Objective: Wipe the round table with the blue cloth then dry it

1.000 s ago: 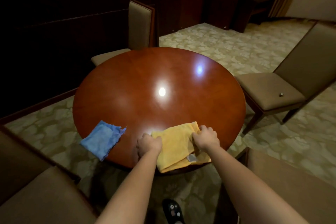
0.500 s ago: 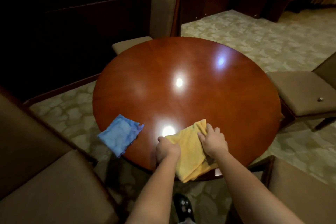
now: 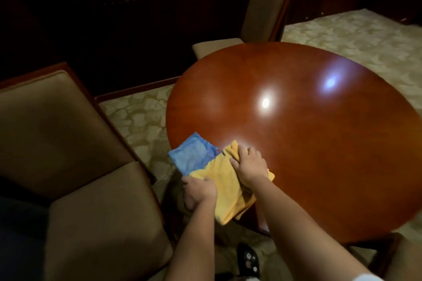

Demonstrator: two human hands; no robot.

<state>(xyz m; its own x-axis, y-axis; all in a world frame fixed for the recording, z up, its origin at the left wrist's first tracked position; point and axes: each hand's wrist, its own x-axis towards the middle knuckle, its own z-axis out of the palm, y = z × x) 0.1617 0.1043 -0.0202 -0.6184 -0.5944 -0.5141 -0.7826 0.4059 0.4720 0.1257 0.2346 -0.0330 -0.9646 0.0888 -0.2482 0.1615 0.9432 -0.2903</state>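
Observation:
A glossy round wooden table point(image 3: 319, 143) fills the right half of the view. A blue cloth point(image 3: 193, 155) lies at its near left edge, partly hanging over. A yellow cloth point(image 3: 225, 185) overlaps the blue one's right corner and droops off the table edge. My left hand point(image 3: 198, 191) grips the yellow cloth's near left corner, off the table rim. My right hand point(image 3: 247, 164) holds its far part, fingers curled into the bunched fabric on the tabletop.
A padded brown chair point(image 3: 75, 166) stands close at the left. Another chair point(image 3: 258, 13) is tucked at the table's far side. Patterned carpet point(image 3: 141, 121) lies between them. A dark shoe point(image 3: 249, 260) shows below the table edge. Dark wall panelling runs behind.
Both hands have carried the yellow cloth leftward along the near edge until it overlaps the blue cloth. The view has swung left, so the table now sits at the right.

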